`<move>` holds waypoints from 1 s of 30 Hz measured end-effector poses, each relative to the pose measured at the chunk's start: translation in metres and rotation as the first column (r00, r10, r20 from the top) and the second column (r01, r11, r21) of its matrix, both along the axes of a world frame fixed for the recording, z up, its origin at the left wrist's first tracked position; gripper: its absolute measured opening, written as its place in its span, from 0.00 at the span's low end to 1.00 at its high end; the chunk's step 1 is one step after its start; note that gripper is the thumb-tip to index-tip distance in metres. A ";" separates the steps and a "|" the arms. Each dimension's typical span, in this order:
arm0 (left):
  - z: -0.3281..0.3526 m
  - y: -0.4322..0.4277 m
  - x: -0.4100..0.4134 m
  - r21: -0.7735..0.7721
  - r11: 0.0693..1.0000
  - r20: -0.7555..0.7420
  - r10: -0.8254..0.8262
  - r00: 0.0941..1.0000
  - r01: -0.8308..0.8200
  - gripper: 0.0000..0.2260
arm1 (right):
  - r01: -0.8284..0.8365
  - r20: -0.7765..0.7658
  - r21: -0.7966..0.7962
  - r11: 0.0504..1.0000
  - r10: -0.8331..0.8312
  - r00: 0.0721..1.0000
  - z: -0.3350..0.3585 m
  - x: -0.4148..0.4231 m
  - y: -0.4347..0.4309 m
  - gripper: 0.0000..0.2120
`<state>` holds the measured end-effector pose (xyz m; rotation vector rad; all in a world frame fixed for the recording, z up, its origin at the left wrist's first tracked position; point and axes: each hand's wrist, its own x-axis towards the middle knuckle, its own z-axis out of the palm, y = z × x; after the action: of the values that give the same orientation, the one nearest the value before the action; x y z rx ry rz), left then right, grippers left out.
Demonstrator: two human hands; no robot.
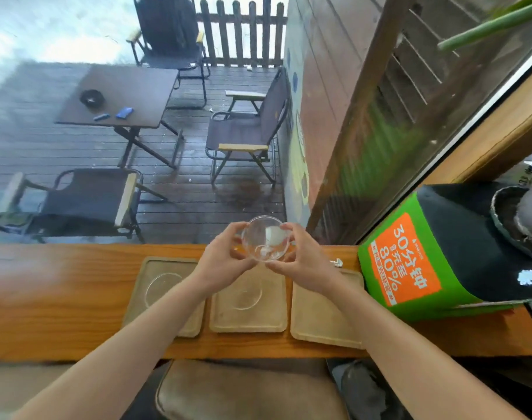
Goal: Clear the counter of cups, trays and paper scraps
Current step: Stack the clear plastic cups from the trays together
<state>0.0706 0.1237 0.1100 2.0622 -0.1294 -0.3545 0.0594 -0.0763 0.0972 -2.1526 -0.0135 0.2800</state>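
The wooden counter [61, 298] is far from cleared, judging by what lies on it. Three trays sit side by side along it: the left tray [155, 286], partly under the left forearm, the middle tray [249, 307] and the right tray [322, 316]. None has been lifted. Beside the right tray stands a green box [410, 268] with orange print, which may not belong to the job. A clear glass cup [264, 242] is held up above the far edge of the middle tray, the left hand [225, 256] and the right hand [301, 256] both closed around its sides. It looks like the only cup in view. A small pale scrap [335, 262] lies near the right wrist; what it is cannot be made out. Faint rings on the trays may be marks or glassware.
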 end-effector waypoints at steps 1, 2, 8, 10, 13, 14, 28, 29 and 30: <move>0.002 0.008 0.000 -0.012 1.000 0.002 0.008 1.000 -0.008 0.30 | -0.012 0.006 -0.005 1.000 0.012 1.000 0.001 0.002 0.008 0.37; 0.002 0.016 -0.002 -0.022 1.000 0.004 0.013 1.000 -0.013 0.30 | -0.025 0.009 -0.017 1.000 0.025 1.000 0.001 0.003 0.015 0.37; -0.008 0.045 -0.014 -0.014 0.999 -0.024 0.050 0.998 -0.050 0.31 | -0.096 0.009 -0.069 0.993 0.097 0.995 -0.006 0.001 0.040 0.38; -0.013 0.048 -0.018 -0.023 0.998 -0.032 0.058 0.998 -0.059 0.31 | -0.103 -0.004 -0.075 0.992 0.103 0.995 -0.010 -0.003 0.044 0.38; -0.022 0.050 -0.024 -0.043 0.997 -0.046 0.063 0.997 -0.065 0.31 | -0.102 -0.026 -0.075 0.992 0.100 0.995 -0.015 -0.009 0.047 0.38; -0.025 0.050 -0.027 -0.043 0.997 -0.052 0.063 0.997 -0.065 0.31 | -0.105 -0.035 -0.071 0.992 0.103 0.994 -0.017 -0.012 0.047 0.38; -0.058 0.048 -0.045 0.112 0.994 -0.129 0.022 0.991 -0.008 0.33 | -0.160 -0.186 -0.115 0.980 0.137 0.973 -0.045 -0.031 0.042 0.39; -0.060 0.048 -0.046 0.126 0.992 -0.130 0.023 0.991 -0.007 0.33 | -0.164 -0.193 -0.120 0.979 0.139 0.971 -0.048 -0.031 0.043 0.39; -0.063 0.048 -0.047 0.136 0.991 -0.132 0.026 0.991 -0.008 0.33 | -0.169 -0.199 -0.124 0.978 0.142 0.970 -0.051 -0.032 0.043 0.39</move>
<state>0.0240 0.1713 0.0466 2.1644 -0.0069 -0.5019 0.0276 -0.0330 0.0460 -2.2596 -0.0555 0.5925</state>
